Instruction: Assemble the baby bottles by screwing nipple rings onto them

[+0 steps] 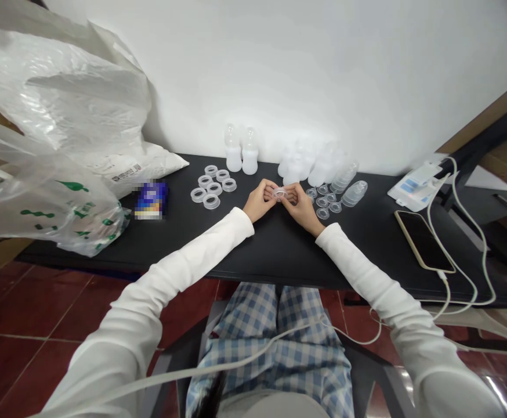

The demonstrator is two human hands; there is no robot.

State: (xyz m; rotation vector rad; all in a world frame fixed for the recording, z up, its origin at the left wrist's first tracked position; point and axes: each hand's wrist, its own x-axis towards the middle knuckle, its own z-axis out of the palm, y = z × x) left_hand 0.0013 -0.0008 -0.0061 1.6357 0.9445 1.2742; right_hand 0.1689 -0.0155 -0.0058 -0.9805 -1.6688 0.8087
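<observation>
Both hands meet over the middle of the black table (pixel 279 249). My left hand (pixel 260 200) and my right hand (pixel 299 206) pinch one small clear plastic piece (pixel 279 193) between their fingertips. Several white plastic rings (pixel 212 187) lie to the left of my hands. Small clear discs (pixel 325 200) and stacked clear caps (pixel 351 187) lie to the right. Two assembled translucent bottles (pixel 241 152) stand at the back by the wall, with more bottles (pixel 308 164) beside them.
Big plastic bags (pixel 57 151) fill the table's left end, with a blue packet (pixel 151 200) next to them. A phone (pixel 423 241) on a white cable (pixel 471 273) and a white pack (pixel 414 187) lie at the right. White wall behind.
</observation>
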